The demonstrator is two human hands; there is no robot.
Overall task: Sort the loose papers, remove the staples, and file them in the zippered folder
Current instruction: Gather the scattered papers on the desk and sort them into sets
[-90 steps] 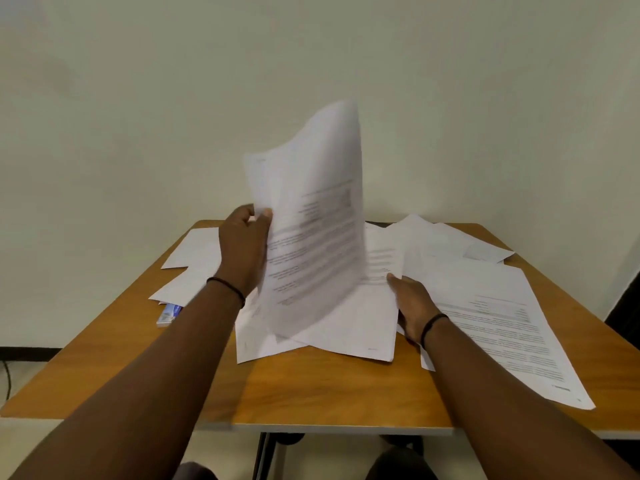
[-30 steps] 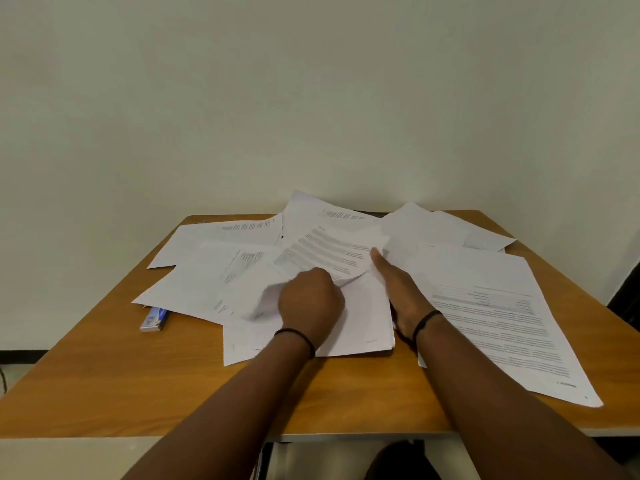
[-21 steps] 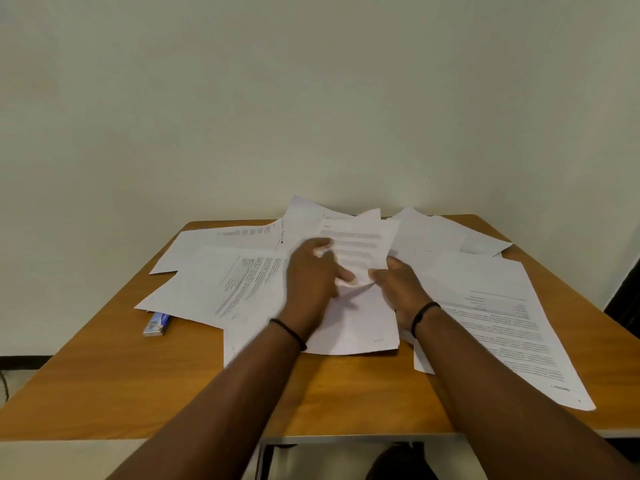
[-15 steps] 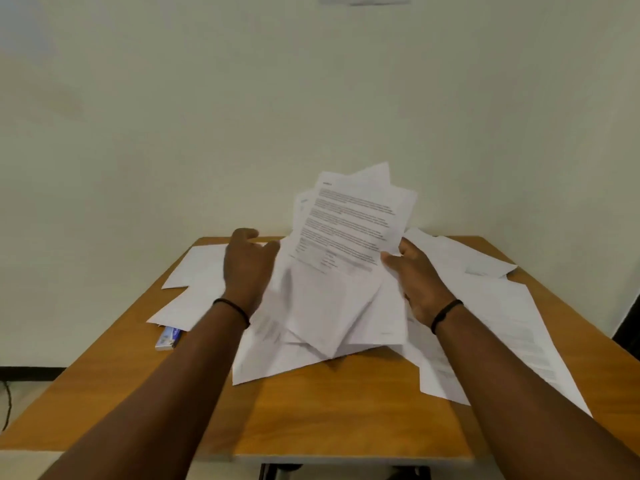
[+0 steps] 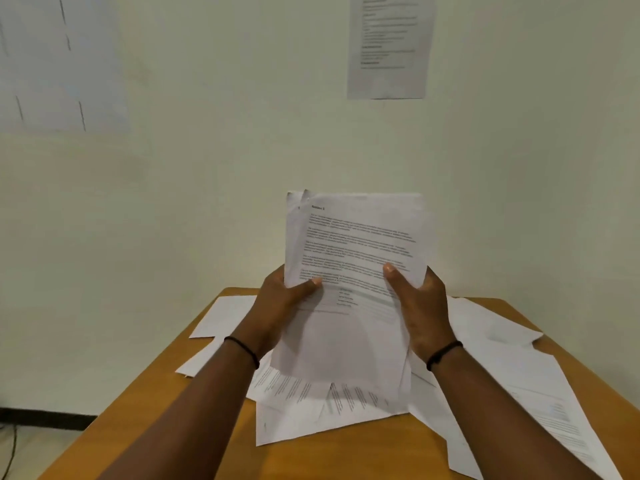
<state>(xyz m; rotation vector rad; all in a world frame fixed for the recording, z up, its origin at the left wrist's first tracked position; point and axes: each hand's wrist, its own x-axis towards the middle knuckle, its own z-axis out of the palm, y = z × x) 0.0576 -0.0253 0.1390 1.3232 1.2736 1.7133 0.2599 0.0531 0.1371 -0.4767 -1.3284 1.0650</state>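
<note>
Wooden table [image 5: 166, 407] strewn with loose papers [image 5: 512, 368], left hand [image 5: 284, 306] and right hand [image 5: 420, 306] pinching printed sheaf [image 5: 353, 244] upright, thumbs in front, text unreadable.

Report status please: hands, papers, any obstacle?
Left hand and right hand both grip raised paper bundle. Loose sheets cover table. Folder not visible.

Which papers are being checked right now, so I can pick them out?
Start at the wooden table strewn with loose sheets. Above it, the left hand and right hand hold a printed bundle. Only this bundle is raised upright; the others lie flat.
</note>
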